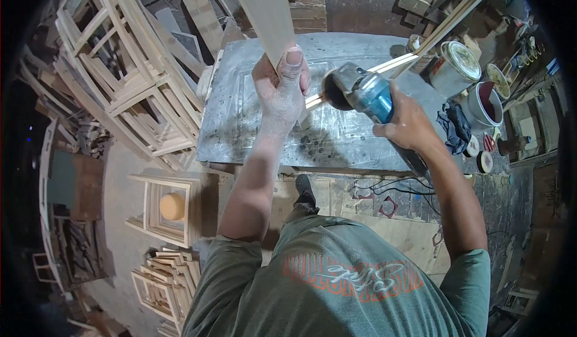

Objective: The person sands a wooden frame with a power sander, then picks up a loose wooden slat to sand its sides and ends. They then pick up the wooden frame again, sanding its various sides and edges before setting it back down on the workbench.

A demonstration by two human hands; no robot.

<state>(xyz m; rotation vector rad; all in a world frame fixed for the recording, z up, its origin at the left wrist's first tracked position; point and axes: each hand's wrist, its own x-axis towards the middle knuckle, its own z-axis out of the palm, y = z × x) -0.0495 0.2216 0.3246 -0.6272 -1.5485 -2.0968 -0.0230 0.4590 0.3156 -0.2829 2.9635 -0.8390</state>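
My left hand (281, 90), dusted with sawdust, grips the near end of a pale wooden board (264, 12) that rises away toward the top of the view. My right hand (406, 120) holds a blue and grey angle grinder (360, 90). Its dark disc (332, 91) sits just right of my left hand, close to the board's lower edge. Both hands are above a grey metal-topped workbench (252, 132).
Stacks of unfinished wooden frames (120, 78) fill the left side. More frames (165, 208) lie on the floor with a round tan pad on top. Paint cans (454, 66) and a bucket (484, 105) stand at the bench's right end, beside a dark rag (455, 126). Long wooden strips (433, 33) lean behind.
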